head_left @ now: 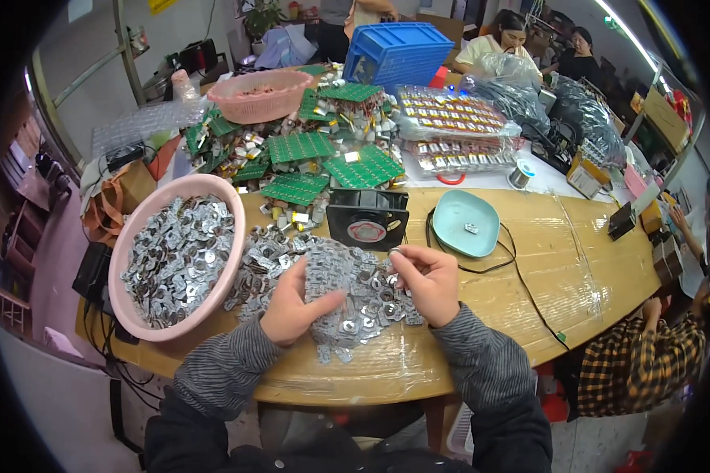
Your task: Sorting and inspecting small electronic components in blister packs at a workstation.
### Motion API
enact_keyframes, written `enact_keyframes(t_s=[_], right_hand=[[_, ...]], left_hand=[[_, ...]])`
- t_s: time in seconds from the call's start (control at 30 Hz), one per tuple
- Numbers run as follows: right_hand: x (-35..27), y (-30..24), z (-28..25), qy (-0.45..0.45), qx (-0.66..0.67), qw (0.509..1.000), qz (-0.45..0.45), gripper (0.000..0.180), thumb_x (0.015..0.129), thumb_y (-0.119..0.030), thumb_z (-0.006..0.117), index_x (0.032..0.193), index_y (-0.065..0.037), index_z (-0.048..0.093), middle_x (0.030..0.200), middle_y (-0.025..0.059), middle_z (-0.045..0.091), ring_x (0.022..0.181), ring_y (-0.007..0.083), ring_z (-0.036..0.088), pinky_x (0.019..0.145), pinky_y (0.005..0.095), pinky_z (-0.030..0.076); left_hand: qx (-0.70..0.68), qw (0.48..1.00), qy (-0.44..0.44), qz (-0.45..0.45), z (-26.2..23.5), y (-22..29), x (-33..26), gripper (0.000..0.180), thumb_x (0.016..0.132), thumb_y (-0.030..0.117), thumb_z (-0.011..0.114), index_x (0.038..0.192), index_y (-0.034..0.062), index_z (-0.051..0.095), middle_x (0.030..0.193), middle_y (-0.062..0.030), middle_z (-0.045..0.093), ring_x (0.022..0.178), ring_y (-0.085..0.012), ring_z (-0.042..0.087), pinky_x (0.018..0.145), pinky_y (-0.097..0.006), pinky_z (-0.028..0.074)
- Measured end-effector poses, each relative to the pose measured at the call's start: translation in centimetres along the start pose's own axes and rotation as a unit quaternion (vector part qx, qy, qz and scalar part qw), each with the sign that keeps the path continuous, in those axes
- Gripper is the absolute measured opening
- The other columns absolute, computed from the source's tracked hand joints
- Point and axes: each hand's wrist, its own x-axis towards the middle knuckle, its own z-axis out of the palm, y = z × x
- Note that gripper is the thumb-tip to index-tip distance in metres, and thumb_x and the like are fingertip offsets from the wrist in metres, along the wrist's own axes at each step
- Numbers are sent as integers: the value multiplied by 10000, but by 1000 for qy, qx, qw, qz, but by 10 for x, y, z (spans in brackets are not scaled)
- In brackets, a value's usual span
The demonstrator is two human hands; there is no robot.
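Note:
My left hand is closed on the edge of a grey patterned sheet, which looks made up of many small parts; its exact kind is unclear. My right hand pinches a small round piece between thumb and fingertips, just right of the sheet. Under and around both hands lies a loose pile of small silvery metal parts. To the left, a pink plastic basin holds many similar parts. A teal dish with one small piece inside stands beyond my right hand.
A black fan-like box stands behind the pile. Green circuit boards are heaped farther back, near a pink basket and a blue crate. A black cable crosses the cardboard-covered table. Other people sit nearby.

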Motion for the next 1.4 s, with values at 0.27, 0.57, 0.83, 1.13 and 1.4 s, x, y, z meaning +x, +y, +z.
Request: enact_keyframes(t_s=[0.27,0.57,0.83,1.13,1.4], right_hand=[[-14,-26,-3,-131,-15,991,25,168,910,-15,683,1049,76,708,820,96,716,668,102,651,596,217,509],[-13,-40,-11,-223,-59,972,48,128,905,-28,695,987,64,730,786,96,717,648,97,643,563,231,485],[-16,-41,-16,-279,-95,955,-36,122,908,-14,676,985,59,734,757,95,713,590,92,615,507,228,445],[-17,-35,-9,-233,-51,969,59,136,924,-39,683,1003,64,725,742,92,703,585,93,638,481,206,438],[-20,-29,-4,-179,-52,975,123,161,916,-43,702,1015,84,703,774,75,709,673,104,679,585,228,526]], left_hand=[[244,970,-5,6,10,28,-10,383,757,140,853,1065,-21,690,954,-95,751,848,-135,706,790,-285,548],[323,940,-68,82,0,25,-14,290,692,122,899,856,-11,701,730,-82,719,639,-137,692,619,-271,535],[372,908,-93,171,0,23,-16,290,681,130,914,825,6,695,685,-85,699,595,-111,676,559,-236,513],[270,958,-56,-74,8,36,-17,439,720,147,899,1051,-16,663,963,-53,699,869,-117,639,809,-296,525],[234,971,-27,-34,6,19,-19,471,763,242,850,1121,-16,685,1023,-120,746,911,-176,708,854,-333,541]])
